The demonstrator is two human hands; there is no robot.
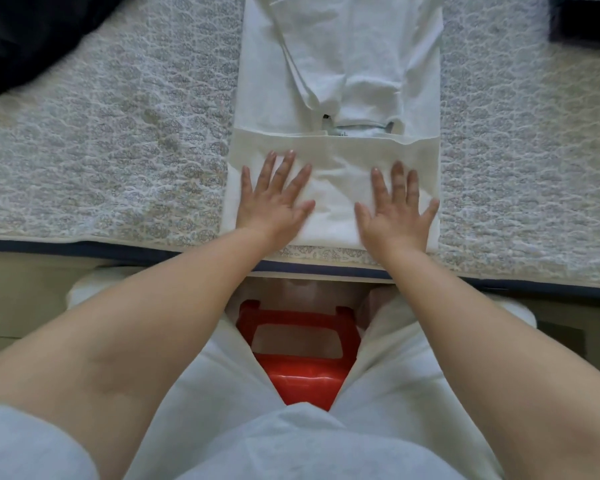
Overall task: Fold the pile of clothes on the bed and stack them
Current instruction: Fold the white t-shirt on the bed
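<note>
A white shirt [340,74] lies lengthwise on the bed, its sides folded inward into a long strip. Its near end is turned over into a flat band close to the bed's front edge. My left hand [274,199] presses flat on the left part of that band, fingers spread and straight. My right hand [397,206] presses flat on the right part in the same way. Neither hand grips the cloth.
The bed carries a grey-white patterned quilt [118,150] with a dark-piped front edge. Dark clothing [25,36] lies at the far left, another dark item [586,19] at the far right corner. A red plastic stool [300,351] stands between my legs.
</note>
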